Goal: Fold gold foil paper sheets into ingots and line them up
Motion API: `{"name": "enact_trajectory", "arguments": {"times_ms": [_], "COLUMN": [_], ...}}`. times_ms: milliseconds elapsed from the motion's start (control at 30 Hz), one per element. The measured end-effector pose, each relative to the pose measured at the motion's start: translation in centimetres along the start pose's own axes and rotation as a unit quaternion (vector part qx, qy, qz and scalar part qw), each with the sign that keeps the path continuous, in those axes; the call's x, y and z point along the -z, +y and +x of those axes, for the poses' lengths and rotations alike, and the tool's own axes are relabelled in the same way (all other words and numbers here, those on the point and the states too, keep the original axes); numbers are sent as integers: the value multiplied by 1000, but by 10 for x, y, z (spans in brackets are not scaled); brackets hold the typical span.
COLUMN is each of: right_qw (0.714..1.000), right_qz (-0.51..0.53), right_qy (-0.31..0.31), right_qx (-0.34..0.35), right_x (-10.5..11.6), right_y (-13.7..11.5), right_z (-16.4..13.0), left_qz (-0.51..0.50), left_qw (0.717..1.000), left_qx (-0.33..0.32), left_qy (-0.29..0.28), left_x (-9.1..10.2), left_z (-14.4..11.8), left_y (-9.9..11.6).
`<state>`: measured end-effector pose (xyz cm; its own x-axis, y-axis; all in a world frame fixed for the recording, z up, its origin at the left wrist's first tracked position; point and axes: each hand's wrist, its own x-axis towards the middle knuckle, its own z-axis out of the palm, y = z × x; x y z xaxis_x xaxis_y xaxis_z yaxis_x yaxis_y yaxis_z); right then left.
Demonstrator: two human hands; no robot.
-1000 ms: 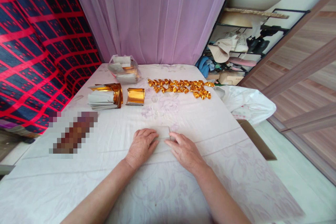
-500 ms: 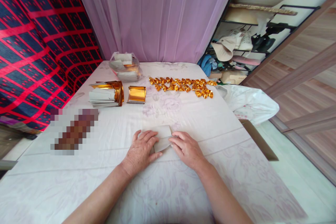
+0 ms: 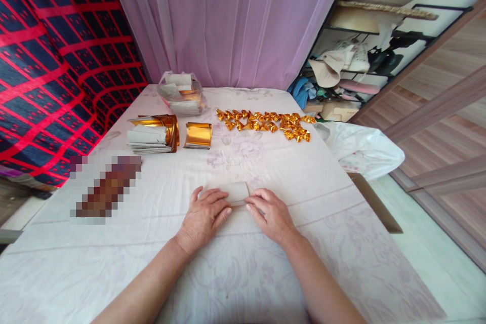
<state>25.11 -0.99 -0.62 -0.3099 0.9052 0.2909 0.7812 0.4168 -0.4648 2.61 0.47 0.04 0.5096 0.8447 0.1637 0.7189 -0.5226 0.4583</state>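
Observation:
A pale grey sheet of paper (image 3: pixel 237 191) lies on the table between my hands, its near edge folded over. My left hand (image 3: pixel 205 215) rests on the sheet's left side, fingers laid over it and thumb along the near fold. At the right end of the fold, my right hand (image 3: pixel 270 214) pinches the paper between thumb and fingers. Farther off, a small stack of gold foil paper (image 3: pixel 198 135) sits beside a larger fanned stack of gold-and-grey sheets (image 3: pixel 150 138). Several folded gold foil pieces (image 3: pixel 261 121) lie in rows at the back.
A clear plastic bag (image 3: pixel 182 93) of more sheets stands at the table's back left. The table (image 3: pixel 235 268) has a pale flowered cloth. A blurred-out item (image 3: pixel 110 187) lies at left. Beyond the right edge are a white plastic bag (image 3: pixel 368 149) and a shelf (image 3: pixel 353 71).
The near flap of the grey paper, raised before, is now folded down flatter into a narrower strip. My left thumb has moved up and away from me onto the fold; my right fingers stay at its end.

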Motion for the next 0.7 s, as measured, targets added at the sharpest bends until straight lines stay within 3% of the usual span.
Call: {"name": "enact_trajectory", "arguments": {"times_ms": [700], "right_qw": [996], "right_qz": [-53], "right_qy": [45], "right_qx": [-64], "right_x": [-11], "right_y": [-1], "right_z": [13], "left_qz": [-6], "left_qw": [998], "left_qx": [51], "left_qy": [45], "left_x": [-7], "left_z": [5], "left_y": [3]}}
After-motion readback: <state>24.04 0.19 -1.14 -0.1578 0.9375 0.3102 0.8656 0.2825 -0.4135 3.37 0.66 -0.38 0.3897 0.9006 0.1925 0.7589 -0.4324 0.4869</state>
